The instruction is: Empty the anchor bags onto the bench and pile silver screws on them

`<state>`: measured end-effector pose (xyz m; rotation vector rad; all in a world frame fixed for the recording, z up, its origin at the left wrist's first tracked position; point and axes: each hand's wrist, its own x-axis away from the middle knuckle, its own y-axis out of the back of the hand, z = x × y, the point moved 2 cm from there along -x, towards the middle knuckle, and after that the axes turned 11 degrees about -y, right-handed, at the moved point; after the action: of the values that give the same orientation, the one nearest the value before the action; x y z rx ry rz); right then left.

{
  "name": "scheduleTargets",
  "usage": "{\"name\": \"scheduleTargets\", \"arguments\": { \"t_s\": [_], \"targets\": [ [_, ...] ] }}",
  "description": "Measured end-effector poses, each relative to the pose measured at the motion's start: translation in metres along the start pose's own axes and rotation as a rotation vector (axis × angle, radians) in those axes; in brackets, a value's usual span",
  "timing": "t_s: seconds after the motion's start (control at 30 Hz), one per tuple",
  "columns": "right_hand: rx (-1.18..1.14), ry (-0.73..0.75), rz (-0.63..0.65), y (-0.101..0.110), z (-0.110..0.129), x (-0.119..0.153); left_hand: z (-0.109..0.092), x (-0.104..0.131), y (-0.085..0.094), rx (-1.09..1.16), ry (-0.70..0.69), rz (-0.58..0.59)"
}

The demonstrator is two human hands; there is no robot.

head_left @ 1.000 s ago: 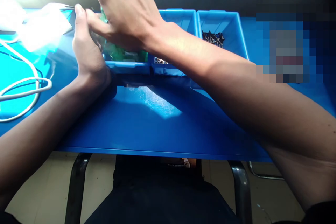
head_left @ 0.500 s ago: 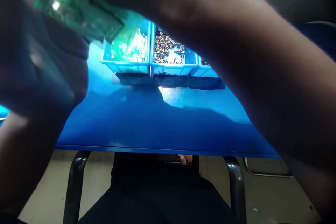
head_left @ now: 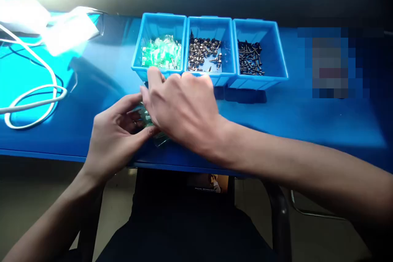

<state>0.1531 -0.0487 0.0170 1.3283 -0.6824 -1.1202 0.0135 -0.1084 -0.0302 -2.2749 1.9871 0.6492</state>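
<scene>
A clear, greenish plastic bag (head_left: 146,116) is held low over the table, near its front edge. My left hand (head_left: 115,131) grips it from the left, thumb below and fingers curled around its side. My right hand (head_left: 182,108) reaches across from the right and closes on the bag, its back covering most of it. What the bag contains is hidden. Just beyond my hands is a blue bin (head_left: 138,45) with small green and clear plastic packets (head_left: 162,53).
Next to that bin stand a middle bin (head_left: 227,74) of silvery screws (head_left: 201,51) and a right bin (head_left: 278,57) of dark screws (head_left: 250,59). A white cable (head_left: 50,110) coils at left near a brightly lit white object (head_left: 72,32). The blue table's (head_left: 337,131) front edge faces my lap.
Both hands have come down from close to the camera, bringing the green plastic bag to just above the table in front of the bins. All three bins now show fully.
</scene>
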Motion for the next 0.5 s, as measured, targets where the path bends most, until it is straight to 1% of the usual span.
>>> {"name": "scheduleTargets", "arguments": {
  "t_s": [0.07,0.17,0.23,0.3,0.37,0.43,0.5],
  "targets": [
    [0.067,-0.008,-0.058,-0.008,-0.005,0.007,0.004,-0.002,0.002,-0.131,-0.091,0.041],
    [0.155,0.095,-0.158,-0.013,-0.014,0.018,0.002,-0.005,0.003,-0.474,-0.339,0.136],
    [0.18,0.159,-0.165,-0.015,-0.022,0.023,0.0,-0.007,0.001,-0.617,-0.488,0.184],
    [0.173,0.201,-0.158,-0.017,-0.03,0.027,-0.002,-0.009,-0.001,-0.665,-0.562,0.217],
    [0.151,0.234,-0.185,-0.016,-0.038,0.03,-0.004,-0.009,-0.002,-0.712,-0.608,0.237],
    [0.123,0.284,-0.259,-0.011,-0.048,0.032,-0.008,-0.01,0.0,-0.758,-0.664,0.256],
    [0.096,0.363,-0.34,-0.001,-0.064,0.033,-0.014,-0.014,0.005,-0.743,-0.781,0.275]
  ]
}}
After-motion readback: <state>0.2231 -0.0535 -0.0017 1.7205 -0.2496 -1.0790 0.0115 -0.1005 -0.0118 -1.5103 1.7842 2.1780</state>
